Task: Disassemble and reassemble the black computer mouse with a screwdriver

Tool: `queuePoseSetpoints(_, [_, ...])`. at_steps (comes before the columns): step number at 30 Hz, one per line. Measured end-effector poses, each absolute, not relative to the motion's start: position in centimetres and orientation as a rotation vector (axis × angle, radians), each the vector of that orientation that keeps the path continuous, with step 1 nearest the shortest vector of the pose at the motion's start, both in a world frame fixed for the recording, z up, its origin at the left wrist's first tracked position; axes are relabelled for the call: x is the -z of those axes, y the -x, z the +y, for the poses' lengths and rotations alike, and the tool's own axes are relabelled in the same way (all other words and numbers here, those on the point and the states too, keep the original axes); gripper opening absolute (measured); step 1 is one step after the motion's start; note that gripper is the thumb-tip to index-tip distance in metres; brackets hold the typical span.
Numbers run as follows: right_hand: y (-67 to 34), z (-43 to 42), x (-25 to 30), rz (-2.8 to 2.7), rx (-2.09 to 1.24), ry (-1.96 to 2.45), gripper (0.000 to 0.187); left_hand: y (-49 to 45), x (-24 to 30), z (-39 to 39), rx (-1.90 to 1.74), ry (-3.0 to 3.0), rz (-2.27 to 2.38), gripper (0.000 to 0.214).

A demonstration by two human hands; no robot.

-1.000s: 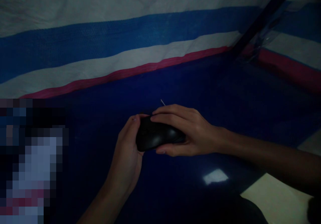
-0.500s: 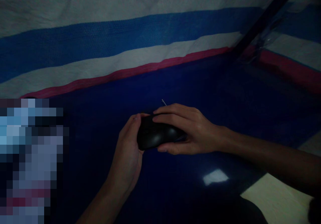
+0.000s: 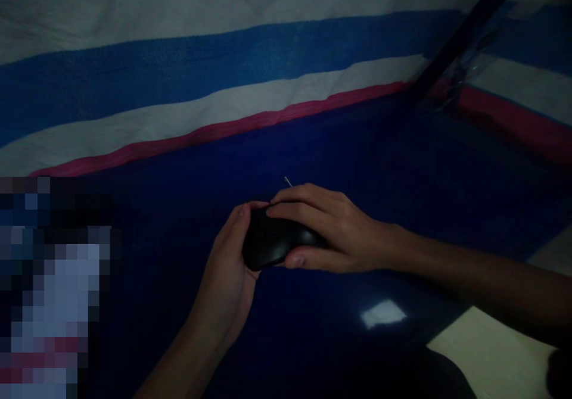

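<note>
A black computer mouse (image 3: 268, 241) is held between both hands over the dark blue surface. My left hand (image 3: 230, 244) grips its left end, with the thumb along the near top edge and the other fingers mostly hidden beneath. From the right, my right hand (image 3: 333, 226) wraps round the other end, fingers over the top and thumb along the near side. A thin pale stick-like piece (image 3: 288, 181) shows just beyond the right hand's fingers; I cannot tell what it is.
The dark blue tabletop (image 3: 313, 143) spreads round the hands. Behind it hangs a striped white, blue and red sheet (image 3: 201, 65). A dark pole (image 3: 469, 36) slants at the back right. A pixelated patch covers the left edge. Light floor (image 3: 504, 351) shows at lower right.
The right thumb has shifted slightly up and right along the side of the mouse. Mouse tilt has altered a little, and both hands still hold it. The view has moved slightly.
</note>
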State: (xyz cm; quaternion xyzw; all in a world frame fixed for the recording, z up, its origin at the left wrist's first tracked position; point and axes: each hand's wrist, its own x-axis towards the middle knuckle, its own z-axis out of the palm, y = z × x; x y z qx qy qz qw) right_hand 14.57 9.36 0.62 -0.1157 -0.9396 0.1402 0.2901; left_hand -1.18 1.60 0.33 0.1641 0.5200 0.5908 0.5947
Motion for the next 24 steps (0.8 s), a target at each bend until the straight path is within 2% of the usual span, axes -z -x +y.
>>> queuePoseSetpoints(5, [-14.6, 9.4, -1.3, -2.364, -0.551, 0.432, 0.037, 1.5, -0.8, 1.8, -1.439, -0.353, 1.213, 0.021])
queuePoseSetpoints(9, [-14.7, 9.7, -1.3, -2.286, -0.719, 0.552, 0.036, 1.6, -1.1, 1.8, -1.506, -0.323, 1.206, 0.020])
queuePoseSetpoints(13, [-14.6, 9.8, -0.8, -2.293, -0.855, 0.321, 0.044, 1.6, -1.2, 1.8, -1.498, -0.320, 1.203, 0.021])
queuePoseSetpoints(18, [-14.7, 9.9, -0.2, -2.424, -0.695, 0.205, 0.070, 1.9, -1.0, 1.9, -1.497, -0.296, 1.239, 0.021])
queuePoseSetpoints(24, [-14.8, 10.0, -0.3, -2.519, -0.658, 0.217, 0.063, 2.1, -0.9, 1.9, -1.457, -0.293, 1.268, 0.020])
